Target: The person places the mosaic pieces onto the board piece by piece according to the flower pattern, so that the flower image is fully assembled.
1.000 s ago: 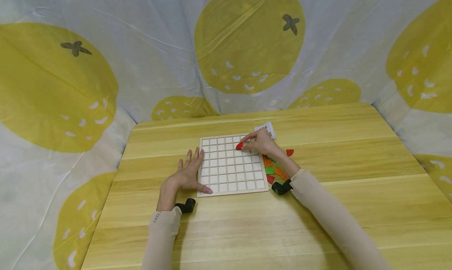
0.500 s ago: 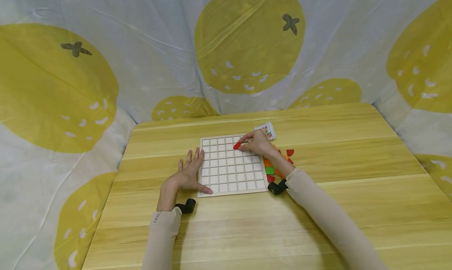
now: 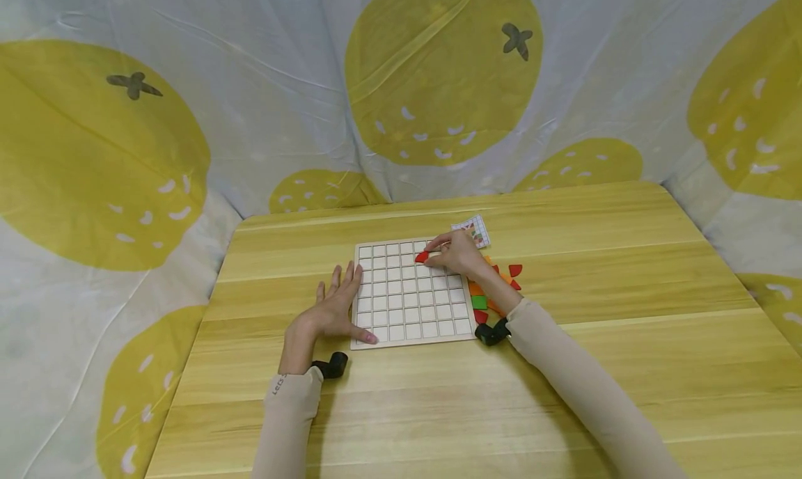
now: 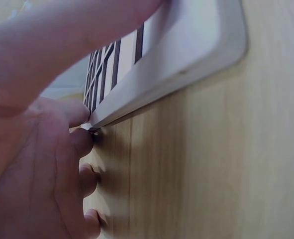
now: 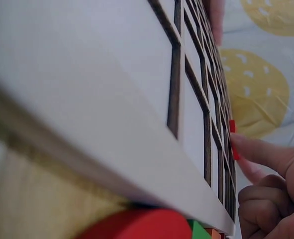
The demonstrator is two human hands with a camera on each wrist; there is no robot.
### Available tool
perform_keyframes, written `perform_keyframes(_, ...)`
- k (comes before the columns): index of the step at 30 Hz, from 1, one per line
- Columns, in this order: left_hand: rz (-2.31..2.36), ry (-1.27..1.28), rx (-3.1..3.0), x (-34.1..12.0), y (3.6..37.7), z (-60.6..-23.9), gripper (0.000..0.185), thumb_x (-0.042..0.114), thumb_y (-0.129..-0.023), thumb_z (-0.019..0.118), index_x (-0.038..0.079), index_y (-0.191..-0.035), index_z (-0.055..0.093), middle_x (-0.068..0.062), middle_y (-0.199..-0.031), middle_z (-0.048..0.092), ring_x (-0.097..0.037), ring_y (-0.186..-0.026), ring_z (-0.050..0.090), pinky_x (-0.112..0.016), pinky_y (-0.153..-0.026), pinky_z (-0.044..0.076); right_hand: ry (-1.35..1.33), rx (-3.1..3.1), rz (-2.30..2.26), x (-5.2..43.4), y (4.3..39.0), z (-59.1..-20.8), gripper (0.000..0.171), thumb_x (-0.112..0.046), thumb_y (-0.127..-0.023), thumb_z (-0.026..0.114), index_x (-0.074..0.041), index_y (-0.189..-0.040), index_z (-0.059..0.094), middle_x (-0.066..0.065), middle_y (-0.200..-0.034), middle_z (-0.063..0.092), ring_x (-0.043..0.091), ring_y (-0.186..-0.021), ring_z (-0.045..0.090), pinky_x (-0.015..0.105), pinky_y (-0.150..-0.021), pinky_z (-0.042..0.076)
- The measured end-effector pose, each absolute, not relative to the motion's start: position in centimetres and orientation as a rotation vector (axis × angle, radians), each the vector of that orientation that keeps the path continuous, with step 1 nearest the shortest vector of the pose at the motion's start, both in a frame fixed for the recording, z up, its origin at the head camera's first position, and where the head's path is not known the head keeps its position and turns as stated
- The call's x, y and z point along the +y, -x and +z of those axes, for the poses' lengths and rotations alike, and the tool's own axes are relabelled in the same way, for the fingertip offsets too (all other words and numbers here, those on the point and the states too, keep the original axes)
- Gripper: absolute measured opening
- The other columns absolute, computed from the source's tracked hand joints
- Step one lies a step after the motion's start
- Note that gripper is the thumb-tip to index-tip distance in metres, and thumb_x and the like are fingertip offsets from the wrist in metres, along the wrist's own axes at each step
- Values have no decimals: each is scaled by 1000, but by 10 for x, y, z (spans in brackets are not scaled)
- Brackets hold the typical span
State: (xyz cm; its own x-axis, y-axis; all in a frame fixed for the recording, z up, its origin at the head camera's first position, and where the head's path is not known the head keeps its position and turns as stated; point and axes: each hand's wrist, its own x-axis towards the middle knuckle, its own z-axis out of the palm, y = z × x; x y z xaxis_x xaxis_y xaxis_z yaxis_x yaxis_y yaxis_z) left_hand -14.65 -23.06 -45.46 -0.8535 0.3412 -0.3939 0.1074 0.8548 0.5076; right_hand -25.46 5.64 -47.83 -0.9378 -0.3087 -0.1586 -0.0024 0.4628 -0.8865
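Pale wooden table (image 3: pixel 564 367), plank grain running left to right, closed in behind and at both sides by a white cloth (image 3: pixel 263 96) printed with big yellow fruit shapes.

Near the middle of the table, a flat white board (image 3: pixel 410 312) cut into a grid of square cells, light rim around it, cells bare apart from one spot. Just beyond its far right corner, a small printed card (image 3: pixel 477 229). Along its right edge, a loose heap of flat tiles (image 3: pixel 489 296): red, orange, green, some with a curved side.

Right hand (image 3: pixel 460 253) over the board's far right part, thumb and forefinger pinching a small red tile (image 3: pixel 422 257) with one rounded edge, held at a cell in the upper rows, right of centre. From the right wrist view, fingertip (image 5: pixel 248 152) against the red tile (image 5: pixel 232 126) at the board (image 5: pixel 87 84) surface; seated in the cell or only touching, cannot tell.

Left hand (image 3: pixel 332 308) flat on the table against the board's left edge, fingers straight and spread, thumb lying over the near left corner. From the left wrist view, fingertips (image 4: pixel 82 144) touching the rim of the board (image 4: pixel 186 64).
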Motion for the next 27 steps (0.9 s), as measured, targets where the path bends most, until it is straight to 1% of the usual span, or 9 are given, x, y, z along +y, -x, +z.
perform_keyframes(1,658,-328,2547,-231,146,-454,146,45,-71,94,7,-165,-11,-15,-172,-23,-39,-157,-29,-67,-123,-18,265,2415,-1467,56,254,-479,24,-13,-83,88,-8,-104,80,-6,-49,43,10,-48,32,33,-65,32)
perform_keyframes(4,660,-322,2543,-231,146,-454,146,45,-71,94,7,-165,-11,-14,-172,-24,-38,-157,-29,-67,-123,-19,252,2404,-1474,56,254,-479,24,-14,-81,89,-8,-103,80,-5,-50,44,10,-48,31,25,-57,29)
perform_keyframes(6,660,-322,2543,-230,146,-454,146,45,-71,94,7,-165,-11,-14,-172,-24,-38,-157,-29,-67,-123,-19,252,2391,-1480,56,254,-479,25,-14,-81,89,-8,-104,80,-5,-50,43,10,-48,29,26,-52,24)
perform_keyframes(9,661,-322,2544,-231,146,-454,147,45,-70,94,7,-165,-11,-15,-172,-24,-39,-157,-29,-67,-123,-18,264,2388,-1491,56,254,-478,24,-13,-82,89,-9,-103,81,-6,-48,39,10,-47,27,27,-54,25)
perform_keyframes(12,662,-324,2546,-231,146,-455,146,46,-70,94,7,-165,-11,-15,-172,-23,-39,-157,-29,-67,-123,-19,285,2395,-1491,57,254,-478,23,-11,-82,88,-9,-104,81,-6,-47,39,9,-46,28,26,-60,31)
perform_keyframes(17,665,-326,2543,-231,146,-456,146,46,-71,94,8,-165,-11,-14,-172,-23,-38,-157,-29,-67,-123,-19,283,2391,-1471,57,254,-477,23,-12,-83,88,-9,-105,81,-7,-48,39,9,-46,28,26,-54,26)
perform_keyframes(19,666,-327,2543,-231,146,-456,146,46,-71,94,8,-165,-11,-15,-172,-23,-39,-157,-29,-67,-123,-18,275,2391,-1472,57,254,-477,21,-13,-84,87,-10,-104,82,-7,-47,40,9,-46,28,26,-54,25)
perform_keyframes(24,664,-326,2545,-231,147,-456,146,46,-71,94,8,-165,-11,-15,-172,-23,-39,-157,-29,-67,-123,-18,275,2422,-1455,57,254,-476,18,-16,-85,87,-11,-101,82,-7,-47,40,10,-46,30,28,-65,31)
perform_keyframes(27,656,-328,2545,-231,147,-455,146,46,-71,94,7,-165,-11,-15,-172,-23,-39,-157,-28,-67,-123,-18,277,2435,-1434,58,255,-476,19,-17,-84,87,-12,-102,83,-6,-49,40,11,-49,30,30,-63,29)
